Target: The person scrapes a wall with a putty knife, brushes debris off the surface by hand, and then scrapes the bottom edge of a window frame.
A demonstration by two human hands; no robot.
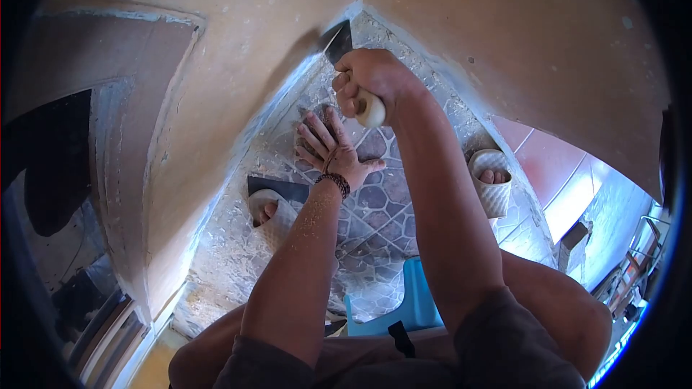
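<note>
My right hand [371,85] is wrapped round the pale rounded handle [372,111] of a scraper. The scraper's dark flat blade [338,42] points into the corner where the walls and floor meet. Lower and to the left, my left hand [335,148] lies with spread fingers on the stone-patterned floor [371,209]; dust covers its fingers, and a dark beaded bracelet [337,181] circles the wrist. Pale dust and crumbs are scattered on the floor along the walls.
Walls rise on both sides. My feet, in pale sandals [275,220], rest left and right of my hands. A dark flat piece [277,189] lies by the left sandal. Below is a blue plastic stool [414,299]. A wooden block [574,236] is at the right.
</note>
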